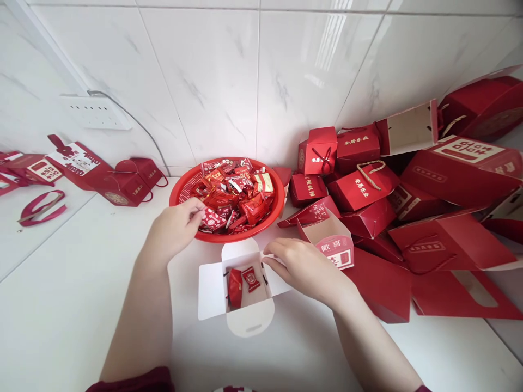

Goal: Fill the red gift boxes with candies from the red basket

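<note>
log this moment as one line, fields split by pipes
left hand: at spotted sweet in basket | right hand: at edge of box | box: open, two red sweets inside

both forearms were bare, slanting inward from below. the left forearm (143, 313) rose steeply to a bent wrist (157, 258), the left hand (180, 226) reaching farther forward, thumb and forefinger drawn close together. the right forearm (370, 332) lay more slantwise; the right hand (304, 267) was palm down, its thumb and forefinger slightly parted, pointing leftward.
</note>
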`<state>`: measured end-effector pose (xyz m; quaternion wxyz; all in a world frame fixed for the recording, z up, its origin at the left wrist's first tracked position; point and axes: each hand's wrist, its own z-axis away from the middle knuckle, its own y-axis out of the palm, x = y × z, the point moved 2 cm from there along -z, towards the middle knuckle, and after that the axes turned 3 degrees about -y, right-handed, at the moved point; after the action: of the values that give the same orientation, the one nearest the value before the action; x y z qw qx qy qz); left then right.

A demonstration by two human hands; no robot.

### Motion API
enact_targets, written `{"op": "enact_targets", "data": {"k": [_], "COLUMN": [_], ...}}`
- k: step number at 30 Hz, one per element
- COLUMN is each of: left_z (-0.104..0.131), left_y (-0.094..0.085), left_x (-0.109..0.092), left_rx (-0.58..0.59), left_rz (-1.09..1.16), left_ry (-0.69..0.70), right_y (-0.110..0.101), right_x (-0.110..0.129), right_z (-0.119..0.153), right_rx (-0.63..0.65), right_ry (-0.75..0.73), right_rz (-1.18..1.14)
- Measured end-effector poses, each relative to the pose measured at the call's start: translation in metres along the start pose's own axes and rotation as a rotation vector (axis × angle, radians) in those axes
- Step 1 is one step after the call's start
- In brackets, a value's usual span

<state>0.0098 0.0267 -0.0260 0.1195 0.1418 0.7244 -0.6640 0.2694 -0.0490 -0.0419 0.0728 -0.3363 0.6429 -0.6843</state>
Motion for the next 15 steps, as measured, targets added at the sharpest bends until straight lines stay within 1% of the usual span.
{"op": "enact_targets", "data": {"k": [1,2,3,6,8,9,11,13,15], "left_z": [0.008,0.015,0.022,0.039,0.048,0.052,0.061,0.069,0.076], "left_y": [-0.007,-0.012,-0.014,-0.01,-0.006,-0.005,-0.004,-0.002,0.005], "left_x": [-0.003,-0.007,-0.012,-0.028,-0.032,-0.032,-0.024,-0.01,0.008], "left_rx": [-0.003,0.02,0.072,0.274,0.311,0.302,0.27,0.269,0.277], "left_rz": [0.079,0.156,0.218,0.283,0.266,0.253,0.226,0.202,0.193], "left_ry": [0.026,0.056,0.089,0.161,0.162,0.151,0.115,0.069,0.014], "right_y": [0.0,-0.001,-0.001,-0.003,-0.005,-0.006,-0.005,-0.001,0.005], "right_x": [-0.001,-0.002,-0.002,-0.004,-0.006,-0.007,-0.009,-0.011,-0.011], "right_z": [0.001,0.002,0.002,0.007,0.014,0.018,0.029,0.043,0.057], "right_rx": [-0.006,-0.012,-0.016,-0.027,-0.048,-0.062,-0.08,-0.073,-0.053], "right_ry": [0.0,0.0,0.001,0.013,0.039,0.052,0.071,0.077,0.073], "right_rz": [-0.006,-0.015,-0.025,-0.059,-0.088,-0.104,-0.144,-0.196,-0.272]}}
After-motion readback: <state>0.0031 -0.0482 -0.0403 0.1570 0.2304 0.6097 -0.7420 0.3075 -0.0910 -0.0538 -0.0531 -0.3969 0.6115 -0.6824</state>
